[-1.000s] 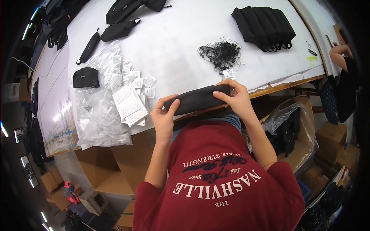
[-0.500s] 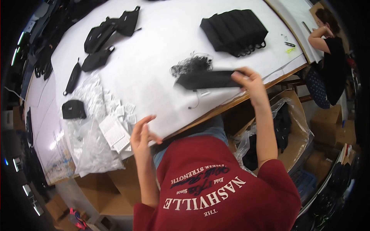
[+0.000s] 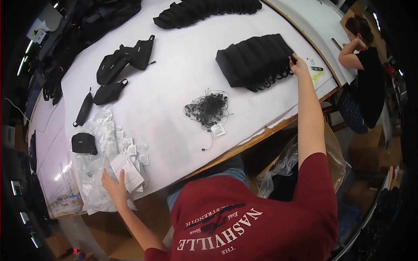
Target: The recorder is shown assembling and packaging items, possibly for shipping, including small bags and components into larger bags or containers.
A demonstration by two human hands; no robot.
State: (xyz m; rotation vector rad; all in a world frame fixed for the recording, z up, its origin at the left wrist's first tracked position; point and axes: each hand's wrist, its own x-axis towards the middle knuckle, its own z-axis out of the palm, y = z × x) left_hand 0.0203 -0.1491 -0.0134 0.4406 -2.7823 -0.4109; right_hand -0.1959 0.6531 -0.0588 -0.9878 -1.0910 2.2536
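Note:
My right hand [image 3: 298, 65] reaches far out to the right, its fingers closed on the edge of the end black pouch [image 3: 282, 48] in a tight row of black pouches [image 3: 248, 61] with small loops along their near side. My left hand [image 3: 115, 188] is at the near left, thumb and fingers apart and nothing between them. It hovers at a clear plastic bag [image 3: 99, 174] beside a stack of white printed cards [image 3: 127, 173]. A tangle of black strings [image 3: 208, 109] lies mid-table with a white tag [image 3: 218, 130].
Several loose black pouches [image 3: 114, 65] lie at the left, and a second black row [image 3: 204, 12] at the far edge. Small white tags [image 3: 131, 150] spill from the bag. Beyond the table's wooden edge [image 3: 261, 135], a person [image 3: 370, 74] sits at the right.
My right hand has carried a black pouch away from above the string tangle to the right end of the row. My left hand has moved left and down to the plastic bag and cards.

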